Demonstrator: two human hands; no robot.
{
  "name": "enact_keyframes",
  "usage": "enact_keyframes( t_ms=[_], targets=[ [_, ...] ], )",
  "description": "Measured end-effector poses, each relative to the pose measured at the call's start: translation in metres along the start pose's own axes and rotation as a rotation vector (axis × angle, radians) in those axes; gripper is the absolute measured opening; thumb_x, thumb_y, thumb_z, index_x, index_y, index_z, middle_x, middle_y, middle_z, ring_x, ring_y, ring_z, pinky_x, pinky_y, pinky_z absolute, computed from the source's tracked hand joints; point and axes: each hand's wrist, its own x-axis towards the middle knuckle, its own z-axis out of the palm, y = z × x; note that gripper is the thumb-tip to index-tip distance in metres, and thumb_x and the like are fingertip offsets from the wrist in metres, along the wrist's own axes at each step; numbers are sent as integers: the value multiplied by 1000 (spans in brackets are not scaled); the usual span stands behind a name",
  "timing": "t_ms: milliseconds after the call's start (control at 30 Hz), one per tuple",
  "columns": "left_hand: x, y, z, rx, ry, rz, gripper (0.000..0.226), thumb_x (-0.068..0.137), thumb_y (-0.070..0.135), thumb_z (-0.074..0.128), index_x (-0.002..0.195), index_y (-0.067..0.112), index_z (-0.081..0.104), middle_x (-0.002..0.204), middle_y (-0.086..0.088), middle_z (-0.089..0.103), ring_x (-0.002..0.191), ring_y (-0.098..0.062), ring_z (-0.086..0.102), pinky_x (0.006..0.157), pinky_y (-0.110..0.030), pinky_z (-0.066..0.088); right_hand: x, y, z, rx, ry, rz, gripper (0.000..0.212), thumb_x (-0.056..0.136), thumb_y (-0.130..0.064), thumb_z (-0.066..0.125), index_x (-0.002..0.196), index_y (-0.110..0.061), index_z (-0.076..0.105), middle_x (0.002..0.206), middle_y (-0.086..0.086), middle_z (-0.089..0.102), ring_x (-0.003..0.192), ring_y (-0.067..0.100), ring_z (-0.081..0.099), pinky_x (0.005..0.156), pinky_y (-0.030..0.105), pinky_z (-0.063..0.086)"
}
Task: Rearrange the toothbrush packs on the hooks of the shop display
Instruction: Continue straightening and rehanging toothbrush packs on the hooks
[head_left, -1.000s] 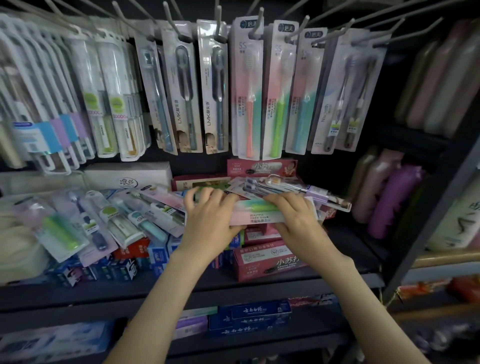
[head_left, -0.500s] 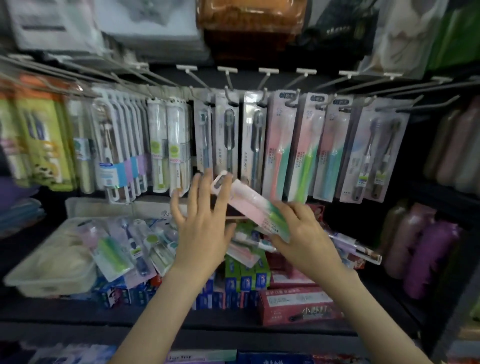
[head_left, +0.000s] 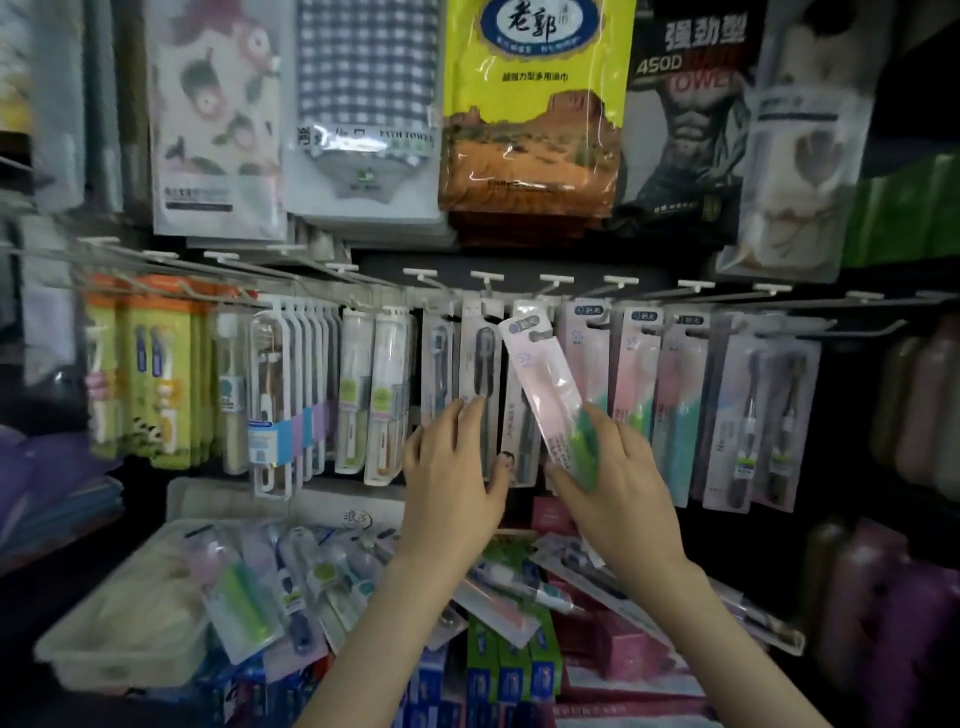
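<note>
Your right hand (head_left: 618, 493) has lifted the pink-green pack (head_left: 545, 384) from the shelf pile (head_left: 322, 571) to the hooks (head_left: 556, 283). Its fingers grasp the lower end, and the pack is tilted, not yet hung. Your left hand (head_left: 452, 478) fingers lie straight, released, against the dark hanging packs (head_left: 480, 374).

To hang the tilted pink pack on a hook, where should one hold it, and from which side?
Probably its lower end, from below, where the right hand grips now: the pink pack is long and flat, and its hang hole at the top must stay free.

A shop: packaged toothbrushes (head_left: 634, 384) hang on display hooks (head_left: 613, 283).
</note>
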Motion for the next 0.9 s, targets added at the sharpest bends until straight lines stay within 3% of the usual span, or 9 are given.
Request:
enact_keyframes(
  t_ms=[233,467,633,733,833,900],
  targets=[
    [5,19,16,-34,-68,-10,57,92,27,57,143,14,36,147,-7,36,134,-26,35,110,-43,26,-7,26,-9,-87,-27,3,66,87,-29,63,144,-13,33,126,4,49,119,21,41,92,29,42],
    [28,34,42,40,-117,61,61,93,33,53,146,13,30,152,-11,27,139,-27,28,113,-41,23,0,69,-30,-247,45,80,63,79,-14,71,135,-6,44,113,11,55,105,31,50,84,42,48],
    [41,51,68,98,-77,179,83,80,32,74,146,9,29,151,-20,28,135,-38,34,109,-48,26,-7,105,-43,-270,80,185,66,72,-5,71,132,0,44,111,17,55,101,36,51,85,48,49],
    [43,58,82,119,-92,204,97,79,43,71,151,16,12,156,-20,13,141,-37,21,111,-46,10,-7,116,-44,-273,71,275,65,80,-12,68,137,0,39,121,18,53,112,37,48,95,47,45],
    [46,62,100,106,-139,232,102,85,51,60,149,26,-16,156,-13,-20,144,-30,-11,115,-48,0,4,115,-42,-264,44,308,66,92,-26,57,145,-6,25,136,13,42,127,29,36,104,38,37],
    [47,64,109,99,-143,227,106,85,49,61,147,28,-22,155,-13,-23,144,-31,-14,115,-51,-1,15,113,-39,-269,15,345,66,95,-34,49,148,-8,18,143,10,35,133,25,30,104,33,35]
  ],
)
